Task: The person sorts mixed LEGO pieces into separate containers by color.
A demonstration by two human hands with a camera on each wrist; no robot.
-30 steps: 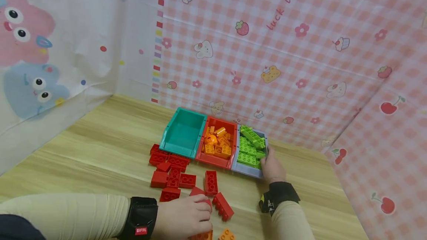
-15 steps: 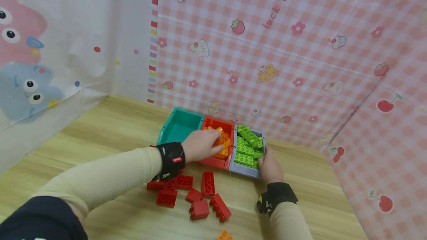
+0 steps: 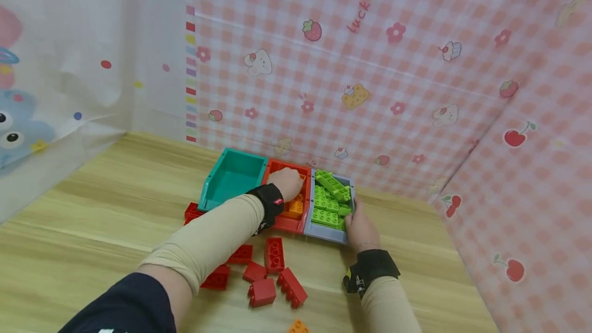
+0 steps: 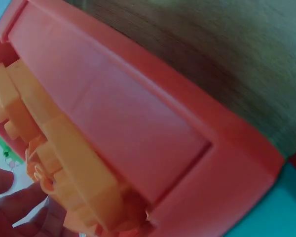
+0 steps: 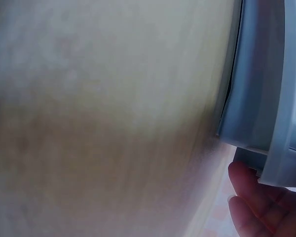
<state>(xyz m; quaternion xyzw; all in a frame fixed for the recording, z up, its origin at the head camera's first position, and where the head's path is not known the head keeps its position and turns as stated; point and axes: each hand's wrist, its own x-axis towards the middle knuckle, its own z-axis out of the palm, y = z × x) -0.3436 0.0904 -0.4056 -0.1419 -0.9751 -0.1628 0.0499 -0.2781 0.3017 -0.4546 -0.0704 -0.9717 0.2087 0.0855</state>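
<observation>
My left hand point(image 3: 287, 183) is down inside the red bin point(image 3: 288, 225), over the orange toy bricks point(image 3: 296, 206). In the left wrist view its fingers point(image 4: 20, 203) are loosely extended beside the orange pieces point(image 4: 74, 160), and no brick shows clearly gripped. At the right end of the joined bins, my right hand point(image 3: 364, 226) holds the side edge of the grey-blue bin point(image 3: 321, 232), which contains light green bricks point(image 3: 326, 203). Fingertips point(image 5: 246, 182) in the right wrist view touch that bin below its lip.
The teal bin point(image 3: 233, 181) adjoins the red one on the left. Several red bricks point(image 3: 274, 254) lie on the wooden table point(image 3: 108, 204) before the bins, partly behind my left arm. One orange brick point(image 3: 298, 327) is at the bottom edge. Patterned cloth walls point(image 3: 277, 86) rise behind.
My left hand has moved from the bricks at the front of the table up into the red bin. A red brick it covered now shows. My right hand stays at the grey-blue bin.
</observation>
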